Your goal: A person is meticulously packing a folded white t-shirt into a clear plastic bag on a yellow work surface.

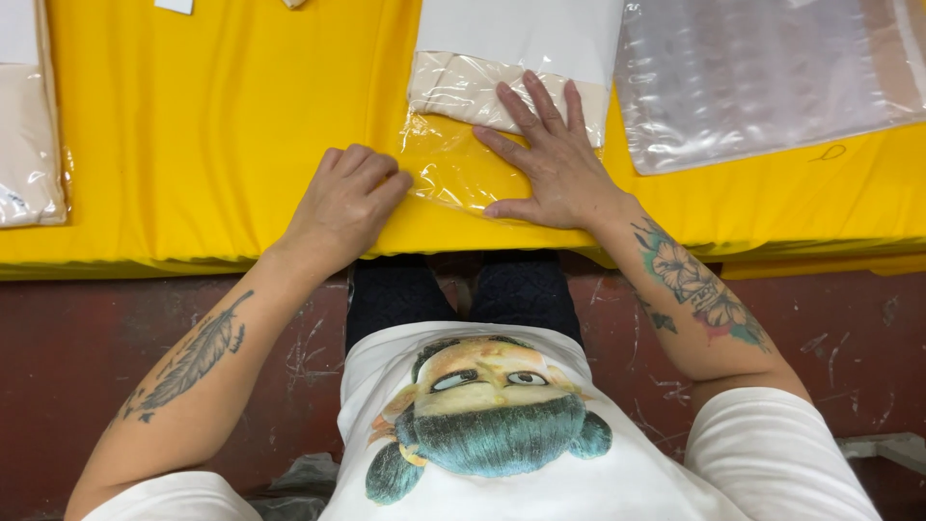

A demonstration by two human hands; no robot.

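A clear bag [453, 159] is lying just above the middle of the frame on the yellow cloth [212, 125] that covers the bench, with a folded beige garment [463, 92] sitting in its far end and a white sheet [521, 34] lying over or beyond that; where one ends and the other begins is hard to tell. The near end of the bag is lying empty and wrinkled, reaching toward the bench edge.

The right hand [550, 159] is pressing flat across the bag, fingers spread and pointing up the frame, their tips reaching onto the garment; held so, it is pinning the film and smoothing it. Its grip is open, closed on nothing. The left hand [347, 198] is resting at the bag's left edge with fingers curled under, knuckles up. The curl looks like a pinch on the film's edge, but whether the grip is clamped on it cannot be told.

In the upper right a larger empty clear bag [762, 77] is lying flat, within reach. At the left edge of the frame a packed bag [29, 145] is sitting apart from the work.
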